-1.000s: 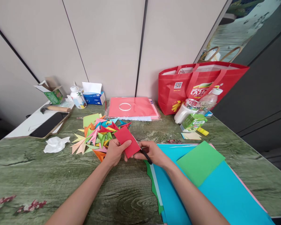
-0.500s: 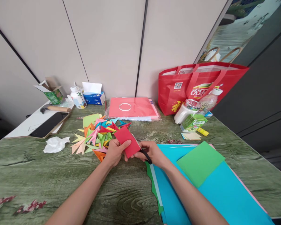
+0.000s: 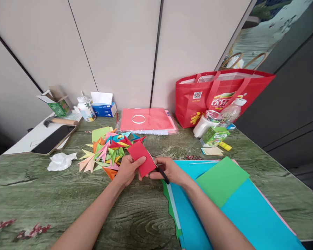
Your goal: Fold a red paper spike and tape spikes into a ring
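Between finger and thumb my left hand (image 3: 129, 169) pinches a red piece of paper (image 3: 142, 156), tilted above the table. My right hand (image 3: 169, 170) grips black-handled scissors (image 3: 162, 174), whose blades lie along the paper's right edge. How far the blades are parted I cannot make out. Just behind my left hand is a heap of folded paper pieces (image 3: 111, 149) in many colours. Under my right forearm lie large blue sheets (image 3: 250, 215), with a green paper square (image 3: 223, 180) on top.
At the back, a plastic packet of red paper (image 3: 151, 119) holds a white ring (image 3: 138, 119). A red bag (image 3: 193, 93), a white jar (image 3: 203, 125) and a green box (image 3: 215, 135) stand right. Leftward are crumpled tissue (image 3: 61, 162), a phone (image 3: 53, 139), a hammer (image 3: 64, 121) and a tissue box (image 3: 104, 109).
The hands, paper and scissors hold almost the same pose; the scissor handle has dipped very slightly. The whole view has shifted a little.
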`<state>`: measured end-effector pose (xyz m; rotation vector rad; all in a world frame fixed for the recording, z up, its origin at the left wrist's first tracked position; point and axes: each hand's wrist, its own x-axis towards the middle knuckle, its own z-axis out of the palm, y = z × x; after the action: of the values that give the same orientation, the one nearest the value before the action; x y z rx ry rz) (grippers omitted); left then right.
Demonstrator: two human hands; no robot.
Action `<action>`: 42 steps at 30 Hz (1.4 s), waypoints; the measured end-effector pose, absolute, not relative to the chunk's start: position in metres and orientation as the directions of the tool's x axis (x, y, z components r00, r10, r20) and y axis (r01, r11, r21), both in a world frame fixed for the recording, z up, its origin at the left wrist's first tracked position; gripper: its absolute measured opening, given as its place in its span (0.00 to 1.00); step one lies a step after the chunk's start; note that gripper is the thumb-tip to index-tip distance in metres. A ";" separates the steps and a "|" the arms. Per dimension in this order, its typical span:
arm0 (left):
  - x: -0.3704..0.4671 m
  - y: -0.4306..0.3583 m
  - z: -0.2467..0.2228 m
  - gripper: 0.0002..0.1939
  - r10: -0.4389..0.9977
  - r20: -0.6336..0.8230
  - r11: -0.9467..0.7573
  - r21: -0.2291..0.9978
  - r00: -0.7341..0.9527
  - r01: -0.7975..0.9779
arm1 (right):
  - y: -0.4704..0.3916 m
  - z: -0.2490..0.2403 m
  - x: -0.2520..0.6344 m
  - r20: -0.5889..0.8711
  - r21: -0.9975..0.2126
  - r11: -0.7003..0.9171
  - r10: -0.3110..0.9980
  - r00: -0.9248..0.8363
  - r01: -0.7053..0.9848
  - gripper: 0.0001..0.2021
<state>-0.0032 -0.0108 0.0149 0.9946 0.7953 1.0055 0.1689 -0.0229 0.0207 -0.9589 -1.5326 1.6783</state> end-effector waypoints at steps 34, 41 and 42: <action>-0.002 -0.008 0.011 0.18 0.987 -0.084 0.117 0.961 0.139 -0.250 | -0.022 0.013 0.165 -0.107 -0.994 -0.093 0.891 -0.441 0.054 0.20; -0.001 -0.008 0.010 0.18 0.989 -0.065 0.104 0.948 0.136 -0.301 | -0.023 0.015 0.163 -0.105 -0.994 -0.097 0.905 -0.413 0.040 0.20; -0.001 -0.008 0.010 0.17 0.989 -0.062 0.102 0.945 0.137 -0.310 | -0.023 0.015 0.164 -0.104 -0.995 -0.098 0.906 -0.410 0.036 0.20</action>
<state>-0.0012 -0.0082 0.0103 0.9707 0.9214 1.1932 0.1636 -0.0229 0.0154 -1.0670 -1.4773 1.5911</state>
